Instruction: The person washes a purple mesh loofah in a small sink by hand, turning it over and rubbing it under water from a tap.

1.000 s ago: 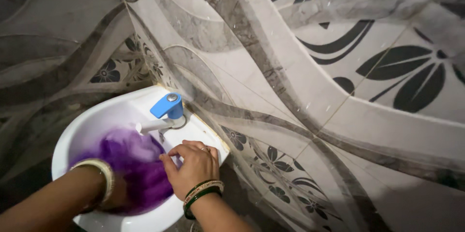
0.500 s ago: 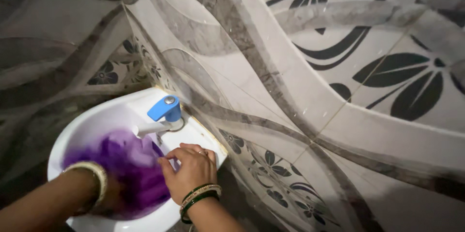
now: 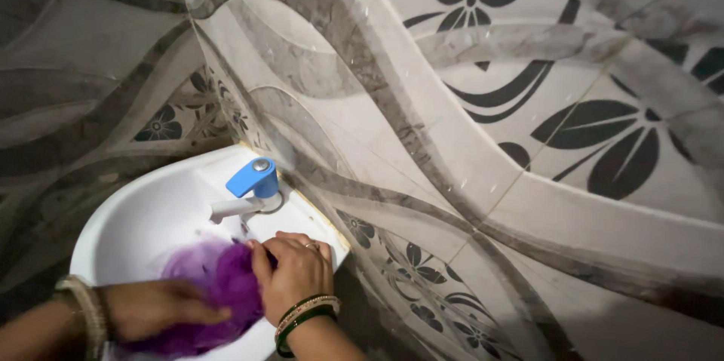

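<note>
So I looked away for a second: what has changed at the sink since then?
The left hand has slid further over the purple cloth, toward the right hand. The right hand moved slightly in from the rim onto the cloth's edge. Both hands kept hold of the cloth in the white sink; the blue-handled tap is untouched.

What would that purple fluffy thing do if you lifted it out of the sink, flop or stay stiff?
The purple mesh scrubber would probably flop and sag, since it bunches softly under the right hand and left hand. It looks airy, so likely light, though heavier if soaked. It shouldn't roll or break in the white sink.
</note>
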